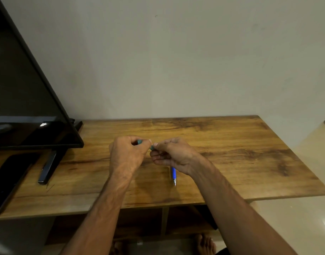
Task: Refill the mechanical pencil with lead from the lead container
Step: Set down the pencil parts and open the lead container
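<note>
Both hands on the lead container, pencil waiting on the table

Right now we have both hands raised just above the middle of the wooden table (222, 144), fingertips almost meeting. Our left hand (127, 155) is curled into a loose fist, thumb and forefinger pinched around a small teal piece (139, 142), which we take to be part of the lead container. Our right hand (173, 155), at 3 o'clock from the left, is closed too, its thumb and forefinger nipping a second small greenish piece (151, 148) that shows in the gap between the two hands. Whether these are the container's body and cap, and whether they are joined or apart, we cannot tell: our fingers hide most of both. No lead is visible to us at this size.

The mechanical pencil (173, 175) lies flat on the table at 5 o'clock from our hands, untouched. Its blue barrel runs out from under our right wrist and its metal tip points back toward us.

At 9 o'clock stands a dark monitor (29, 107) on a black foot (47, 168), and a black phone (9, 181) lies flat near the table's left edge.
</note>
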